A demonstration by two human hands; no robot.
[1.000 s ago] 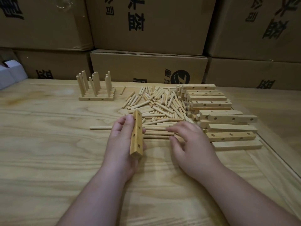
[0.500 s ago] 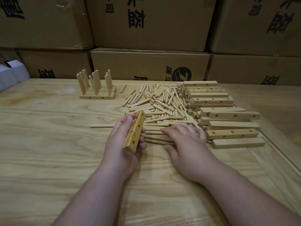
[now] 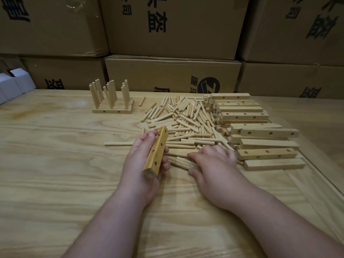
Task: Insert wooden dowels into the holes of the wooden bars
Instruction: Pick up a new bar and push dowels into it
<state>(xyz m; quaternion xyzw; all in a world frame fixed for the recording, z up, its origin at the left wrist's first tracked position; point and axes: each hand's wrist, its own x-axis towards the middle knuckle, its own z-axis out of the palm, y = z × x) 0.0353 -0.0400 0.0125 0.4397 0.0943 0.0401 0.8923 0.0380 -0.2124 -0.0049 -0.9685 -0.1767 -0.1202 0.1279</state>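
While the left hand (image 3: 141, 164) grips a drilled bar (image 3: 156, 151) tilted off the table (image 3: 55, 174), fingers curled behind it and thumb in front, the right hand (image 3: 214, 164) lies palm down on the near edge of the dowel pile (image 3: 186, 123), fingers bent over several dowels; whether it pinches one I cannot tell. Loose bars (image 3: 260, 138) are stacked at right. Finished bars with upright dowels (image 3: 111, 101) stand far left, before cardboard boxes (image 3: 173, 75).

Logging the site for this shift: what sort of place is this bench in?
Probably a stockroom or small workshop used for piecework assembly. Printed cardboard cartons are stacked against the wooden table, which holds a loose pile of dowels, a stack of drilled wooden bars and a finished batch of dowelled bars.
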